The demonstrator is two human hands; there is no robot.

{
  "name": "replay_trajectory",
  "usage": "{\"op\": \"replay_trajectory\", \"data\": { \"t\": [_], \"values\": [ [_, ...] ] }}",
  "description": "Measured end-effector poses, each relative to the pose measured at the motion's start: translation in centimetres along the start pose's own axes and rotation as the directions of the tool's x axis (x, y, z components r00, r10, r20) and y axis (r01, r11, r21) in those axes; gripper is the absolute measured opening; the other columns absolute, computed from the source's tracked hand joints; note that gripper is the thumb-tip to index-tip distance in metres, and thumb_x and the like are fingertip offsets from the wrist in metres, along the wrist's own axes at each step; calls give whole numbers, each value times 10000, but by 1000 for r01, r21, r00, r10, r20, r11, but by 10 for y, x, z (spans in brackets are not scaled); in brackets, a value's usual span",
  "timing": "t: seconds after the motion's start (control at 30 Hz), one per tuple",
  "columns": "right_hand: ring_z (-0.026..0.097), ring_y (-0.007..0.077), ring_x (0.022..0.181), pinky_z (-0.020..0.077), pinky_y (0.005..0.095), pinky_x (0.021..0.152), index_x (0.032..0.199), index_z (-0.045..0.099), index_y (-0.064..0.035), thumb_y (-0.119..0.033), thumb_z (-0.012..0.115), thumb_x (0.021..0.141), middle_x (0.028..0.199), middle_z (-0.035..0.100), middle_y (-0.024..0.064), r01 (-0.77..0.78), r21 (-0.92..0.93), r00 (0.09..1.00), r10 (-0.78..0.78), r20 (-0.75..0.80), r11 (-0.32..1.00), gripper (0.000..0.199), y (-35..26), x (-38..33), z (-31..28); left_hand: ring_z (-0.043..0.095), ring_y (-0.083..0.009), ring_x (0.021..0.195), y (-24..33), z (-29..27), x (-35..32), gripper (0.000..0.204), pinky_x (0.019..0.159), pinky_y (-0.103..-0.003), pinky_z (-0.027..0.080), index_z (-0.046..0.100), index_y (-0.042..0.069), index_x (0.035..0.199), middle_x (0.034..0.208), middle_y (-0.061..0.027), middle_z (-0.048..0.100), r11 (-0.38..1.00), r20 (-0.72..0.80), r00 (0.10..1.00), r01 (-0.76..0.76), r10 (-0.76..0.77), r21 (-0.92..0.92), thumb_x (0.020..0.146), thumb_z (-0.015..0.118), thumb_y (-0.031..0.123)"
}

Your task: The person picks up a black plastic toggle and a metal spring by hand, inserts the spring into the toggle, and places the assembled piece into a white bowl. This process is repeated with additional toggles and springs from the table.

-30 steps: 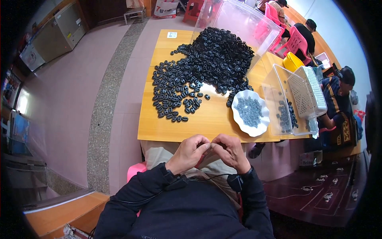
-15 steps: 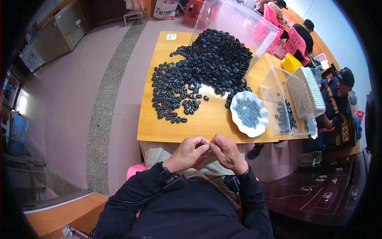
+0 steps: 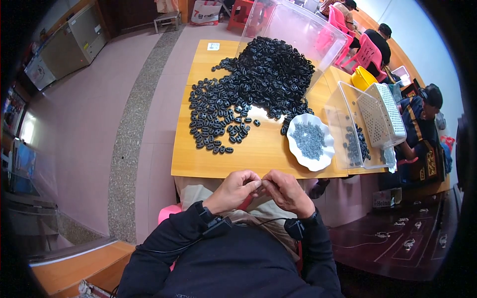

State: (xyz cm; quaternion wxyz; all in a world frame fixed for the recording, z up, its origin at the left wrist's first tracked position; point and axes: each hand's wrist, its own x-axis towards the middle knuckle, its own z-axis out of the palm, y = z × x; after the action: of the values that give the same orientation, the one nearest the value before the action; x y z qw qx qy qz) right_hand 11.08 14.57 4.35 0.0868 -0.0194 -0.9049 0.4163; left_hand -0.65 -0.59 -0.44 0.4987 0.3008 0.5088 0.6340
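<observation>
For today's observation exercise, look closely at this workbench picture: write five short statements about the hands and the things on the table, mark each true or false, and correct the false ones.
1. The left hand and right hand meet fingertip to fingertip just below the near edge of the wooden table. True.
2. The pile of black oval parts lies on the floor. False: it lies spread on the table.
3. The white scalloped plate holds small grey pieces. True.
4. The white perforated basket stands at the table's left side. False: it sits at the right, on the clear plastic bin.
5. Both hands rest flat on the plate. False: they are apart from it, held together near the person's lap.
</observation>
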Motion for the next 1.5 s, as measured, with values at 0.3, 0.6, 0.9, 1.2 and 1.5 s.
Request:
{"op": "replay_trajectory", "data": {
  "t": [0.3, 0.6, 0.9, 1.2, 1.5],
  "values": [
    [589, 200, 589, 445, 291, 549, 839, 539, 9, -46, 546, 900, 659, 568, 113, -20, 89, 987, 34, -158, 996, 82, -6, 5, 13, 598, -83, 795, 0, 0, 0, 172, 712, -230, 510, 592, -32, 987, 900, -30, 626, 998, -94, 995, -47, 43, -44, 949, 540, 127],
    [560, 77, 628, 441, 216, 564, 853, 558, 4, -117, 516, 945, 693, 598, 21, -205, 428, 953, 279, -118, 880, 157, 9, -2, 24, 599, -248, 675, 22, 16, -7, 121, 617, -324, 470, 618, -14, 851, 786, -128, 598, 814, -193, 881, -289, 432, 504, 834, 628, 106],
    [521, 56, 582, 414, 193, 543, 820, 572, -16, -161, 518, 934, 676, 572, 0, -304, 752, 907, 418, 42, 584, 192, 11, -2, 26, 586, -242, 697, 23, 15, -8, 71, 626, -312, 465, 597, -10, 842, 774, -120, 586, 726, -122, 846, -362, 520, 584, 818, 638, 43],
    [520, 81, 540, 406, 207, 515, 759, 566, -20, -171, 485, 922, 633, 554, 14, -274, 586, 952, 303, 51, 763, 237, 17, -4, 19, 581, -112, 738, 25, 11, -11, 93, 665, -261, 472, 595, -18, 874, 798, -60, 606, 843, -93, 933, -267, 347, 467, 867, 607, 75],
    [538, 82, 556, 436, 218, 516, 771, 572, 0, -173, 484, 953, 623, 560, 13, -308, 625, 937, 344, 67, 717, 266, 6, -6, 14, 601, -85, 768, 12, 5, -6, 128, 706, -233, 509, 599, -15, 927, 845, -16, 614, 984, -90, 986, -128, 140, 121, 914, 577, 110]
  ]
}}
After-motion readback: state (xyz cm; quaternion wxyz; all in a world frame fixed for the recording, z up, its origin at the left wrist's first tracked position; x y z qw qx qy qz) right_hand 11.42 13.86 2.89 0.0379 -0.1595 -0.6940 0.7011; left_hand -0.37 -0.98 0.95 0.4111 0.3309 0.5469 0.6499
